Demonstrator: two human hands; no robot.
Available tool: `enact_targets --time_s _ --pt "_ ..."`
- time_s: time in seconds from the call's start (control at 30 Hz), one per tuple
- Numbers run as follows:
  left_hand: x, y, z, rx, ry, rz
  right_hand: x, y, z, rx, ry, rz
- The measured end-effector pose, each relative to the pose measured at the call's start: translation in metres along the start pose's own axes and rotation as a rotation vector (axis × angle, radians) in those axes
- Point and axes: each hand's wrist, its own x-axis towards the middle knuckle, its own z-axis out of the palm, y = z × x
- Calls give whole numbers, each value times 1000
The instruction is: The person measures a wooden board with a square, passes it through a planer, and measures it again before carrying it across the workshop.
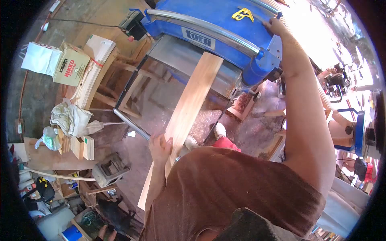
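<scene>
A long, pale wooden board slants from the metal bed of a blue thickness planer back past my left side. My left hand grips the board near its rear half, fingers curled over its edge. At the planer's upper right corner, my right hand is closed at a dark-knobbed crank handle; its fingers are partly hidden. On the planer's top lies a yellow tool, to the left of my right hand.
Stacked boards and a NIKKO carton stand at left, above a bundle of cloth. A tubular roller stand extends beneath the board. Wood shavings cover the floor near my feet. A ribbed hose runs down the right side.
</scene>
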Motion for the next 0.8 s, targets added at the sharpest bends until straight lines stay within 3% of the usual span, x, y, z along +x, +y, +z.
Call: enact_targets --time_s 0.03,0.13,0.2,0.3,0.37,0.4,0.47,0.5,0.57,0.6,0.63,0.7,0.8 --pt "5 5 -1 -37 -13 54 2 1 -8 -1 -2 -4" --pt "27 28 -14 -138 -14 143 2 -3 -37 -79 277 -142" --pt "42 41 -26 -204 -6 184 -20 -15 -70 -15 260 -192" --pt "64 60 -36 -413 -9 190 -133 -111 -126 224 211 -200" --pt "79 80 -37 -1033 -109 87 -198 -144 -100 338 98 -257" --pt "86 90 -37 -1043 -115 87 -249 -180 -93 439 8 -244" --pt "99 106 -31 -1536 -394 -142 -324 -240 -75 350 -250 -80" --pt "100 105 -21 -1546 -398 -146 -353 -243 -35 403 -256 -117" --pt "96 98 4 -1709 -781 -318 -393 -256 19 427 -383 -165" --pt "92 97 10 -1550 -780 -309 -409 -271 22 449 -374 -96" --pt "90 94 12 -1554 -782 -320 -417 -275 27 447 -385 -93" --pt "84 86 16 -1671 -1020 -490 -429 -279 40 478 -392 -33" --pt "73 81 30 -1688 -1044 -554 -440 -280 46 484 -441 18"
